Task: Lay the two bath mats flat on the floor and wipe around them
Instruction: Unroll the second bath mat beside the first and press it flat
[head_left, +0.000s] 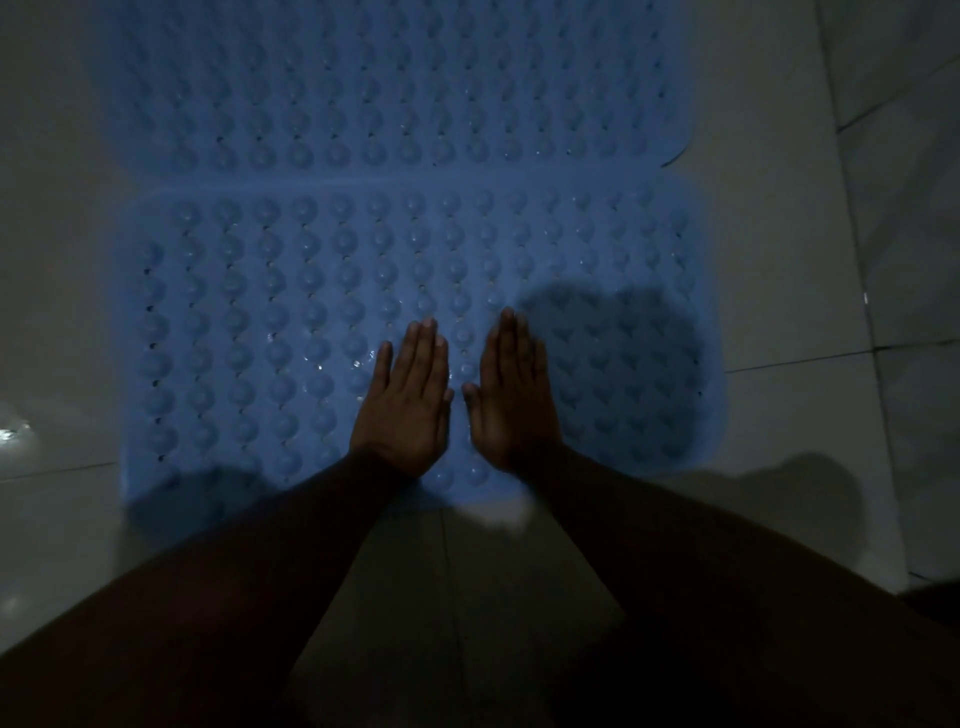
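Note:
Two blue rubber bath mats covered in round suction cups lie flat on the pale tiled floor, one behind the other. The near mat (291, 332) fills the middle of the view, and the far mat (395, 83) overlaps or touches its back edge. My left hand (405, 400) rests palm down on the near mat's front half, fingers straight and together. Beside it, a small gap away, my right hand (514, 395) lies flat in the same way. Neither hand holds anything. No cloth is in view.
Pale floor tiles (810, 270) with dark grout lines surround the mats on the left, right and front. A wet glint shows on the floor at the far left (13, 431). The light is dim, and my arms cast shadows over the near mat.

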